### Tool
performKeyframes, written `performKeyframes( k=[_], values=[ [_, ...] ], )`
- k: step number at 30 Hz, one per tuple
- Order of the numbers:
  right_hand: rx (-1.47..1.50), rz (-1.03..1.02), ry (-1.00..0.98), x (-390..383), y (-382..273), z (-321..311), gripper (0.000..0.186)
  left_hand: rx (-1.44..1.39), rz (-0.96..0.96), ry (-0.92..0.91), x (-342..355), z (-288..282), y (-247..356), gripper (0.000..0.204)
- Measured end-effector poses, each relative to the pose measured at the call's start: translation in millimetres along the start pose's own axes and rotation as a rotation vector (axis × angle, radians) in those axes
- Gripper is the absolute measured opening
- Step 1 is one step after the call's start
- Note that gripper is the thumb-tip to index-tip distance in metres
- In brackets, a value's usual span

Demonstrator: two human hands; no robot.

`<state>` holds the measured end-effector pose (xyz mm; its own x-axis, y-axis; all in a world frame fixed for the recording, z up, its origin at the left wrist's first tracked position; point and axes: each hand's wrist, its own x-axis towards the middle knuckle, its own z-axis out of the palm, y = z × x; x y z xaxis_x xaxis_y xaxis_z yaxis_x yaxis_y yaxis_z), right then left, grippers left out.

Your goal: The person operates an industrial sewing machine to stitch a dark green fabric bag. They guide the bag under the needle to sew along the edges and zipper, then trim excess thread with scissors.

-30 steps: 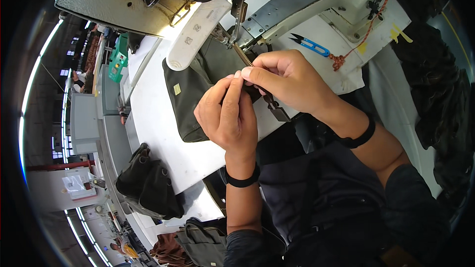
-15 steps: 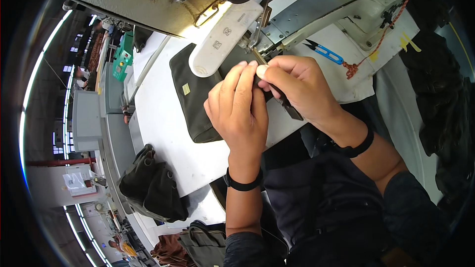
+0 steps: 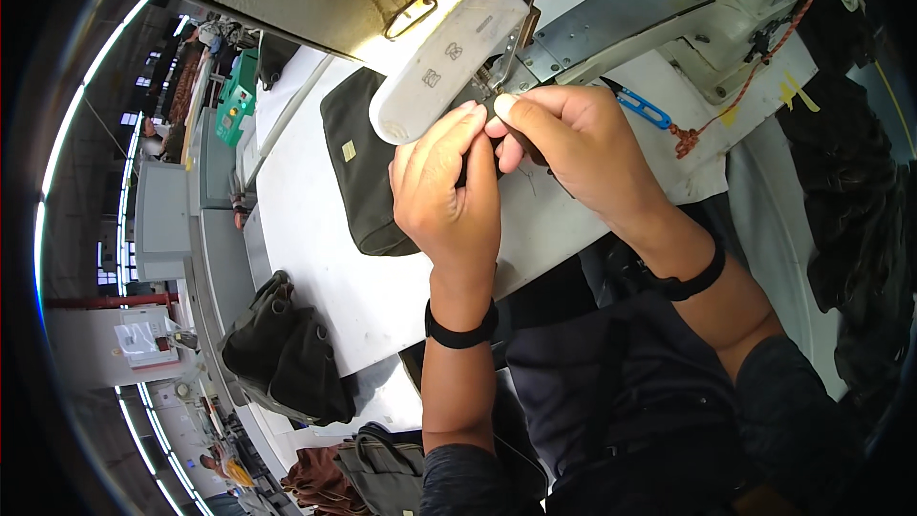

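Observation:
My left hand has its fingers bent and pressed on the dark olive fabric piece, just below the white arm guard of the sewing machine. My right hand pinches a dark zipper strip close to the presser foot; the strip is mostly hidden under my fingers. The fingertips of both hands nearly meet under the needle area. The fabric piece lies on the white work surface and carries a small pale label. Blue thread snips with a reddish cord lie behind my right hand.
Dark olive bags sit at the table's left edge, with more bags and brown items below. A green box is on a neighbouring station. Dark fabric hangs at the right. People work in the distant left background.
Both hands have shifted up toward the presser foot. The zipper's teeth and tail, visible earlier, are now mostly covered by my right hand.

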<state>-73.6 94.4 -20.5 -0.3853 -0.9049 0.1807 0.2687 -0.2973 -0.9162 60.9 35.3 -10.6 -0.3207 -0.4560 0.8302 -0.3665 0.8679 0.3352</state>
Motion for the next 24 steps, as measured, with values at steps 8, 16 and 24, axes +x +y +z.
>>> performKeyframes(
  k=[8,16,24],
  values=[
    [-0.342,0.091,-0.091,1.6,-24.4,-17.3,0.031,0.074,0.047,-0.056,5.4,-0.9,1.1,0.02],
    [-0.341,-0.048,-0.036,6.7,-14.6,-14.3,0.041,0.073,0.088,-0.037,9.1,3.9,-10.4,0.016],
    [-0.305,-0.062,-0.02,7.2,-15.5,-10.5,0.039,0.053,0.093,-0.004,10.6,4.7,-13.6,0.015]
  ],
)
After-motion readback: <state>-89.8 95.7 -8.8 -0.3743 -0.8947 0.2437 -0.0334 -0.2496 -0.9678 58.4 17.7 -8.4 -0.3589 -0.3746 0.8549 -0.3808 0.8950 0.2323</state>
